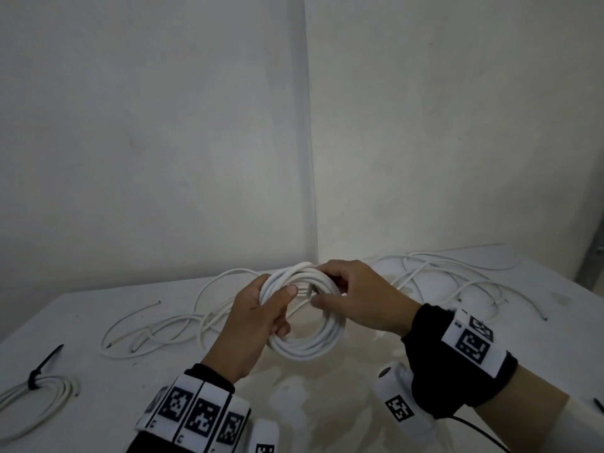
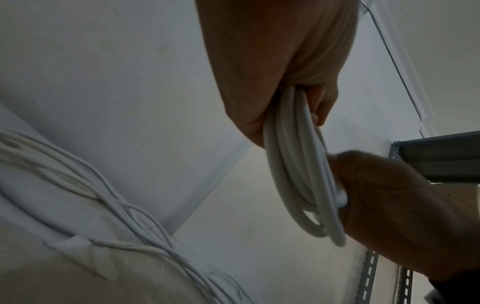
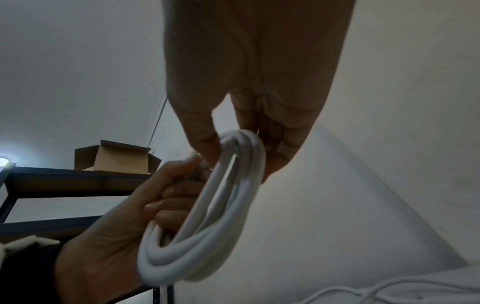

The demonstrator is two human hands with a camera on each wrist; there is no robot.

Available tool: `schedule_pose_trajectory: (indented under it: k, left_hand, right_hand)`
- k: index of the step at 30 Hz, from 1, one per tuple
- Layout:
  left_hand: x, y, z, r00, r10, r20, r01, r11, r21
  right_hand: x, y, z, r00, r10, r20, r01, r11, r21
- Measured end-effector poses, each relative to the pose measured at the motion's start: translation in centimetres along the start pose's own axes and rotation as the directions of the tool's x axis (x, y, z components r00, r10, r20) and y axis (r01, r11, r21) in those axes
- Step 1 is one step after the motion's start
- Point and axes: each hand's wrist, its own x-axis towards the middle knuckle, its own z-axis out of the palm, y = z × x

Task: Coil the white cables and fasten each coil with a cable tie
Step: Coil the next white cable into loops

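A bare white corner room with a white table, dimly lit

Two plain white walls (image 1: 147, 125) meet in a vertical corner seam (image 1: 310, 158) just behind the white table (image 1: 327, 403), whose top is scuffed and stained pale brown near its middle. From the right wrist view, a dark metal shelf rack (image 3: 64, 179) stands against the wall, with an open cardboard box (image 3: 116, 157) on its top shelf and a round lamp (image 3: 4, 160) glowing at the left edge. The left wrist view shows a grey slotted-angle shelf frame (image 2: 436, 158) with perforated uprights (image 2: 366, 277), and a thin conduit (image 2: 394, 63) running along the wall. The light is cool and weak.
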Motion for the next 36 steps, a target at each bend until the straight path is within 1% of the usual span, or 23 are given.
schedule_pose_trajectory:
  k: [2, 4, 6, 10, 15, 18, 21, 25, 27, 30, 33, 34, 35, 36]
  left_hand:
    - [0.1, 0.0, 0.1, 1.000, -0.012, 0.005, 0.012, 1.000, 0.012]
    - [0.2, -0.1, 0.1, 1.000, -0.023, -0.004, 0.023, 0.999, 0.025]
    - [0.5, -0.1, 0.0, 1.000, -0.016, -0.017, 0.017, 0.999, 0.052]
    - [0.8, -0.6, 0.0, 0.998, 0.017, -0.061, -0.007, 0.988, 0.155]
    - [1.3, -1.1, -0.6, 0.990, 0.073, -0.123, -0.037, 0.962, 0.272]
    - [1.4, -1.0, -0.8, 0.991, 0.093, -0.099, -0.059, 0.950, 0.305]
    - [1.4, -0.8, -1.1, 0.992, 0.107, -0.069, -0.079, 0.944, 0.321]
    - [1.3, -0.6, -1.5, 0.994, 0.111, 0.004, -0.104, 0.923, 0.371]
    - [1.2, -0.8, -1.8, 0.995, 0.101, 0.021, -0.101, 0.907, 0.408]
    - [1.4, -1.3, -2.2, 0.995, 0.088, 0.050, -0.101, 0.858, 0.504]
    - [1.6, -1.4, -2.1, 0.984, 0.055, 0.169, -0.149, 0.770, 0.620]
    - [1.8, -1.3, -1.9, 0.977, 0.044, 0.207, -0.167, 0.760, 0.628]
    - [1.9, -1.2, -1.4, 0.972, 0.030, 0.233, -0.171, 0.770, 0.615]
    - [1.9, -0.9, -0.8, 0.969, 0.003, 0.246, -0.150, 0.799, 0.582]
  right_hand:
    - [0.1, 0.2, -0.2, 1.000, 0.010, 0.012, -0.010, 0.999, -0.045]
    - [0.0, 0.0, -0.1, 0.999, 0.040, 0.011, -0.039, 0.998, -0.048]
    - [-0.1, 0.0, 0.0, 0.997, 0.076, 0.020, -0.076, 0.997, -0.010]
    - [-0.2, 0.0, 0.1, 0.990, 0.127, 0.065, -0.134, 0.984, 0.118]
    - [-0.1, -0.4, 0.3, 0.979, 0.136, 0.152, -0.163, 0.970, 0.182]
    - [-0.1, -0.3, 0.1, 0.972, 0.143, 0.187, -0.183, 0.958, 0.219]
    - [0.1, -0.4, -0.3, 0.956, 0.144, 0.257, -0.202, 0.955, 0.216]
    - [0.1, -0.4, -1.0, 0.927, 0.159, 0.339, -0.223, 0.962, 0.159]
    - [0.0, -0.4, -1.1, 0.919, 0.172, 0.355, -0.229, 0.965, 0.126]
    - [0.1, -0.5, -1.0, 0.932, 0.182, 0.314, -0.200, 0.980, 0.025]
    - [0.1, -0.4, -0.8, 0.943, 0.183, 0.279, -0.153, 0.980, -0.124]
    - [0.0, -0.3, -0.7, 0.940, 0.188, 0.285, -0.144, 0.975, -0.167]
    - [-0.2, -0.1, -0.6, 0.936, 0.193, 0.293, -0.139, 0.971, -0.195]
    - [-0.4, 0.2, -0.5, 0.934, 0.199, 0.297, -0.140, 0.968, -0.209]
